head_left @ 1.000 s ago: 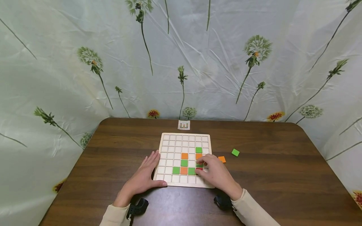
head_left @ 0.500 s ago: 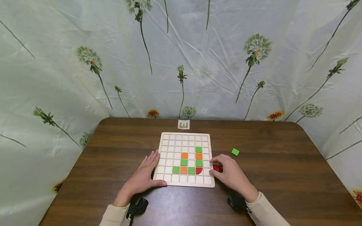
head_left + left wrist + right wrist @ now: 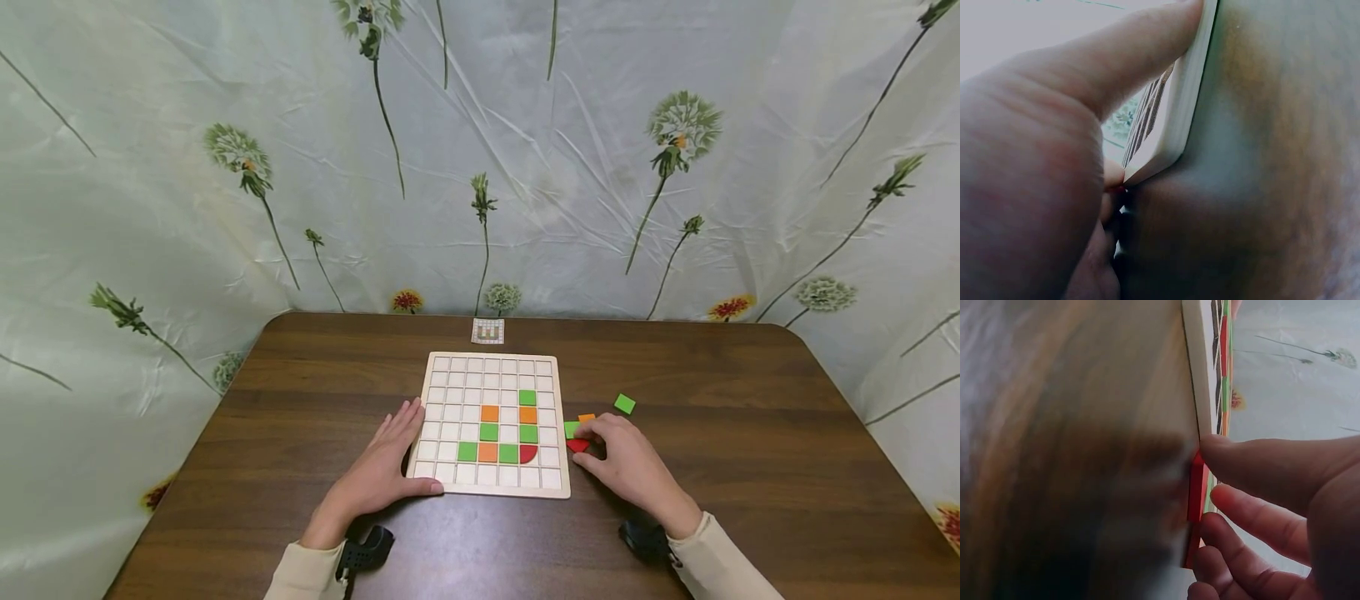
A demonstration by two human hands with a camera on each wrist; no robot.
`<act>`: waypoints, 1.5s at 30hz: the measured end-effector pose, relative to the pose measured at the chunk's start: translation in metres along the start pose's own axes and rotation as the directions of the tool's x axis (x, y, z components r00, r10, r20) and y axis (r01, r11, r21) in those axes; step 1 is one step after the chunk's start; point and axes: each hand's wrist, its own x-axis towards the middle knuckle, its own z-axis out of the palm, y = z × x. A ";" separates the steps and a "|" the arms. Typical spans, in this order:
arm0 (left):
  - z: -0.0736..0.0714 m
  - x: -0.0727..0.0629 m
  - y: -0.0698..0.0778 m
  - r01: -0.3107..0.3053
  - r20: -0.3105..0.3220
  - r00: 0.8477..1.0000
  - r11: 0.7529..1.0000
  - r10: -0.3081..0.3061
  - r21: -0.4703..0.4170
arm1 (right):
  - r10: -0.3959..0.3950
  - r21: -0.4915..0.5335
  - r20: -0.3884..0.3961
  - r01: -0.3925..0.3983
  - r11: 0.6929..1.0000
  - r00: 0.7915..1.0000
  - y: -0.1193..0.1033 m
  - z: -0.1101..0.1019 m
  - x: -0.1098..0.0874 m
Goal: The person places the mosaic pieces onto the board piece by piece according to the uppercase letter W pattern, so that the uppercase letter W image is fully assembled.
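A pale wooden grid board point(image 3: 489, 482) lies on the table, with several green and orange square tiles and a red rounded tile point(image 3: 528, 453) in its cells. My left hand point(image 3: 375, 469) rests at its lower left corner, fingers straight along the side and thumb on the front edge. Right of the board, my right hand point(image 3: 633, 471) hovers over loose tiles with fingers bent. Its fingertips are at a green tile point(image 3: 571, 430), its thumb at a red tile point(image 3: 1197, 489). An orange tile point(image 3: 587, 417) shows just behind. More tiles may be hidden under the palm.
One loose green tile point(image 3: 624, 404) lies farther right. Behind the board is a small printed card point(image 3: 488, 332) with a grid pattern. The brown wooden table point(image 3: 750, 433) ends at a flowered curtain point(image 3: 570, 167).
My right hand has moved off the board to the right, uncovering the red rounded tile and green tile in their cells, and is now at the loose tiles. My left hand has stayed still.
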 end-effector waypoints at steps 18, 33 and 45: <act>0.001 0.001 -0.001 0.013 0.008 1.000 1.000 -0.013 0.006 | 0.017 -0.031 0.036 -0.016 0.999 0.999 0.001 -0.001 0.001; 0.001 0.001 -0.001 0.003 -0.002 1.000 1.000 -0.003 0.003 | 0.003 -0.050 0.037 -0.001 0.999 0.999 0.004 -0.003 0.000; 0.001 0.001 -0.001 0.011 0.003 1.000 1.000 -0.011 0.014 | -0.042 -0.060 0.015 0.043 0.997 0.999 -0.004 -0.003 0.000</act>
